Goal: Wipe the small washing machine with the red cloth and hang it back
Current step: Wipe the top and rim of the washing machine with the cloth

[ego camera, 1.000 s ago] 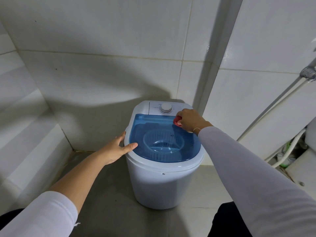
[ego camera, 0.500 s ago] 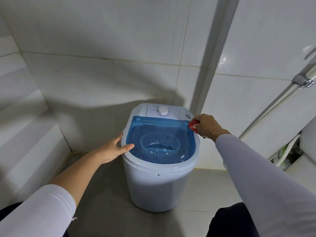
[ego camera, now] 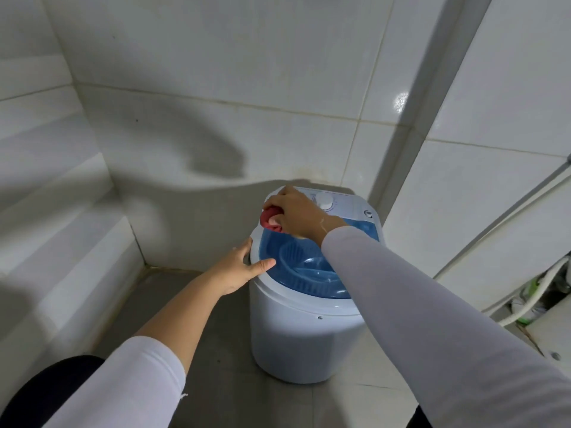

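Wiping step, judged about midway. Right hand (ego camera: 296, 211) reaching across the washing machine (ego camera: 306, 329), fingers (ego camera: 275, 202) curled tight around the red cloth (ego camera: 270, 220); cloth bunched under those fingers and pressed at the far left corner of the white rim, just beside the blue see-through lid (ego camera: 312, 273). Left hand (ego camera: 242, 267) bracing the machine: thumb (ego camera: 262, 264) flat on the rim and touching the lid edge, remaining fingers spread loosely down the outer wall, gripping nothing. White dial (ego camera: 324, 200) on the control panel just behind the right knuckles.

Next move, as a judgement: dragging the cloth along the rim toward the left thumb, pressure kept light so the machine stays put; hanging up not yet due.

Hidden or unclear: most of the cloth inside the fist; near right part of the lid behind the right sleeve (ego camera: 432, 319); no hook or rail for the cloth in view; clutter and hose (ego camera: 534, 293) at far right too small to identify.
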Demonstrator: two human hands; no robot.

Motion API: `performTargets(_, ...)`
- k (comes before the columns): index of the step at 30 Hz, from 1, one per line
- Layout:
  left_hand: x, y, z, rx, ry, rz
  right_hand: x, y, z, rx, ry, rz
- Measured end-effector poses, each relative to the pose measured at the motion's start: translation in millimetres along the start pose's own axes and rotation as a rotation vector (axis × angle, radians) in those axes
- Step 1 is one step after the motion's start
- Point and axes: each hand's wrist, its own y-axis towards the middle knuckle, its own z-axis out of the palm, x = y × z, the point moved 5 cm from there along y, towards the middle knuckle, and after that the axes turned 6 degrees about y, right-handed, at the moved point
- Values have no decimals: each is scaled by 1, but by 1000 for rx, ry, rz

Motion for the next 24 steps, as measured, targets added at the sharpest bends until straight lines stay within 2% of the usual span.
performTargets(5,4,3,-2,30,-3,30,4,9,28,106,-147,44)
performTargets(24,-2,-1,-1,2,-18,28,-22,-3,21,149,-203,84)
